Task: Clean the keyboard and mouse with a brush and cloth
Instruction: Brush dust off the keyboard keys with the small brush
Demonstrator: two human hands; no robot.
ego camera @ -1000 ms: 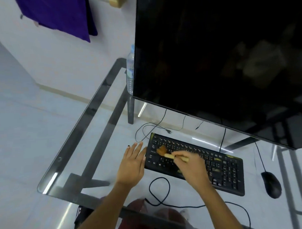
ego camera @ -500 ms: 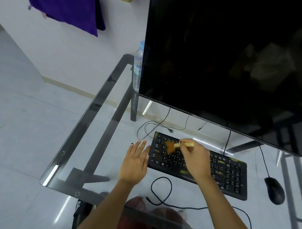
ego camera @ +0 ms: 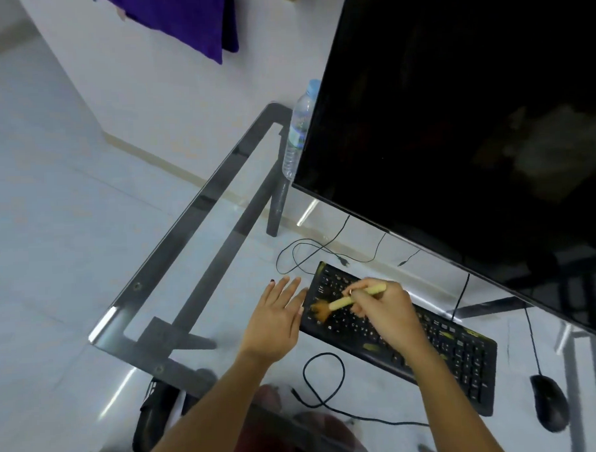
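Note:
A black keyboard [ego camera: 456,352] lies slanted on the glass desk [ego camera: 194,209]. My right hand [ego camera: 384,310] grips a small brush [ego camera: 340,303] with a pale wooden handle; its brown bristles touch the keys at the keyboard's left end. My left hand [ego camera: 274,318] lies flat on the glass with straight fingers, its fingertips against the keyboard's left edge. A black mouse [ego camera: 549,401] sits on the glass to the right of the keyboard. No cloth for wiping shows on the desk.
A large dark monitor [ego camera: 472,118] hangs over the back of the desk. A plastic water bottle [ego camera: 298,131] stands behind its left edge. Thin black cables [ego camera: 324,380] loop in front of and behind the keyboard. A purple cloth [ego camera: 188,23] hangs on the wall.
My right hand has swept the brush across the left end of the keyboard, up toward the top rows and back down to the left edge. My left hand has stayed beside the keyboard.

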